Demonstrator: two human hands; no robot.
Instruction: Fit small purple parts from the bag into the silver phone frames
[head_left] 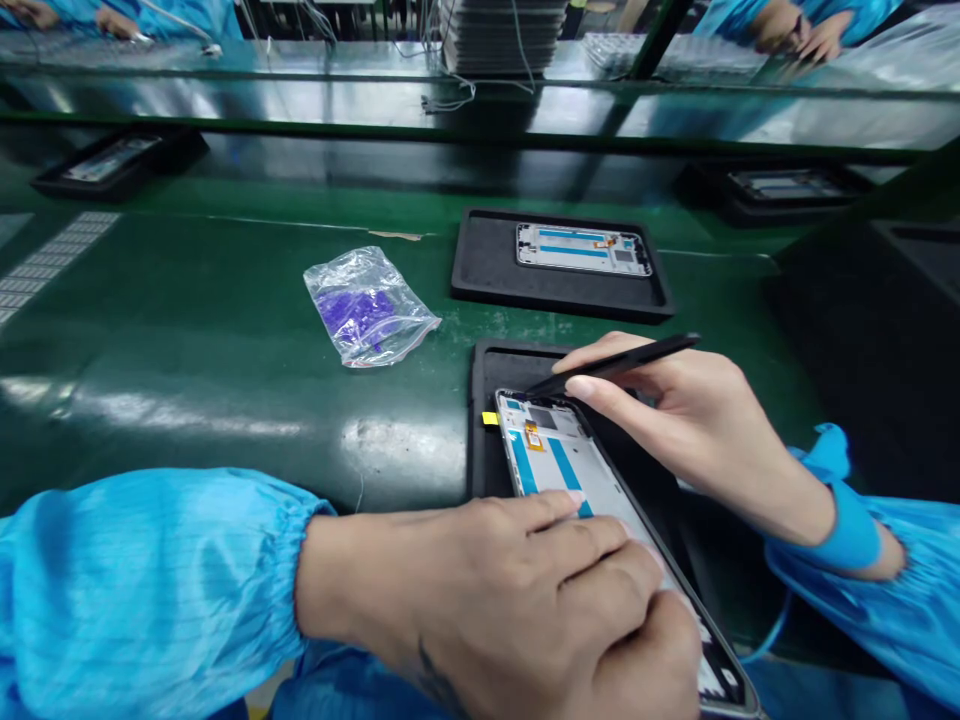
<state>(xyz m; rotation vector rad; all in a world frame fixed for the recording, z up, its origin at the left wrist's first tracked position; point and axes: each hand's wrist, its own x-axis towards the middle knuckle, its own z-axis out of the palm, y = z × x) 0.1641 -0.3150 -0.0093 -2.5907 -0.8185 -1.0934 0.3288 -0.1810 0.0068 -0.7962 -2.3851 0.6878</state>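
My left hand (525,590) lies over the lower part of an opened phone frame (551,455), its fingers curled and pressing it down onto a black tray (484,420). My right hand (675,410) pinches black tweezers (622,362), whose tip touches the top edge of the phone frame. The frame shows white inner parts, blue strips and a small orange piece. A yellow tab sticks out at its upper left corner. Both arms wear blue sleeves.
A clear bag of purple parts (367,305) lies on the green belt (187,330). A second black tray (480,270) with another phone frame (583,248) sits behind. More trays stand at the far left (120,160) and far right (780,190). Other people's hands show at the top corners.
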